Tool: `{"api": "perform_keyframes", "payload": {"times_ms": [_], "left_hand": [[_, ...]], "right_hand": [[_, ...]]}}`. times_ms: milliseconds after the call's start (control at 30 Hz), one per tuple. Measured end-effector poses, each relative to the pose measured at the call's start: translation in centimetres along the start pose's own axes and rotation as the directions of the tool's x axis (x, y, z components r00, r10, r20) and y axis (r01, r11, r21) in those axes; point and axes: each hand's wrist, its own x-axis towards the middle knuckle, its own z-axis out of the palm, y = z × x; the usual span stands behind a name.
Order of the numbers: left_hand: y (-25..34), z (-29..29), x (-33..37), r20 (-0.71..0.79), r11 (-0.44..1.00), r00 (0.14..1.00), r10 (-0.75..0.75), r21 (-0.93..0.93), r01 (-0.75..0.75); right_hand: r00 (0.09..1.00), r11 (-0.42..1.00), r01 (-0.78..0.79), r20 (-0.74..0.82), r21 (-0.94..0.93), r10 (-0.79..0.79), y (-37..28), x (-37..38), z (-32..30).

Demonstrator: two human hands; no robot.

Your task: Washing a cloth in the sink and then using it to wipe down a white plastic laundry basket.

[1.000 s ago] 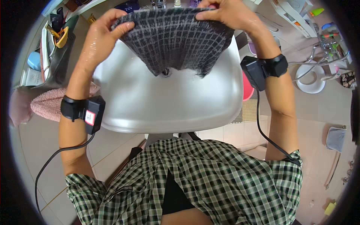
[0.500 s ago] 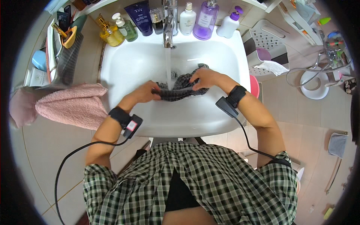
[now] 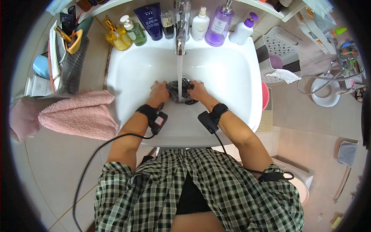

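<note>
A wet dark grey patterned cloth (image 3: 176, 94) is bunched up in the white sink (image 3: 135, 69). Water runs onto it from the chrome faucet (image 3: 180, 42). My left hand (image 3: 158, 92) is closed on the cloth's left side, and my right hand (image 3: 198, 91) grips its right side. Both hands are close together, one on either side of the stream. The drain is hidden under the bundle. Each wrist wears a black strap with a small box and a cable.
Along the sink's back rim stand a yellow pump bottle (image 3: 119, 38), a dark blue tube (image 3: 150, 21), a purple bottle (image 3: 219, 27) and several others. A pink towel (image 3: 79, 114) hangs at the left. On the right are a grey-and-white basket (image 3: 279, 50) and a pink basin (image 3: 265, 96).
My hands have drawn together, and the cloth, spread sideways before, is now gathered into a compact bundle under the water. The whole view has shifted slightly.
</note>
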Motion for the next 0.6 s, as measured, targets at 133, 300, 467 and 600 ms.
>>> {"api": "perform_keyframes", "payload": {"times_ms": [133,300,467,600], "left_hand": [[1.6,-4.1,-1.0,0.056,0.853,0.998,0.006,-0.521,0.024],[6.3,-10.7,-3.9,0.014,0.279,0.984,0.179,-0.96,-0.037],[5.4,-11.0,-3.2,-0.093,0.612,0.994,0.059,-0.783,-0.109],[7.7,-6.6,-1.7,-0.258,0.297,0.959,0.116,-0.912,-0.281]], "right_hand": [[0.887,0.541,-0.348,0.456,0.766,-0.074,-2.2,-1.5,-1.3],[0.836,0.078,-0.445,0.445,0.892,-0.32,-3.2,-1.2,-2.1],[0.915,-0.314,-0.318,0.204,0.895,-0.347,-5.0,-1.3,-2.7],[0.874,-0.259,-0.263,0.115,0.93,-0.473,-4.0,-0.4,-1.1]]}}
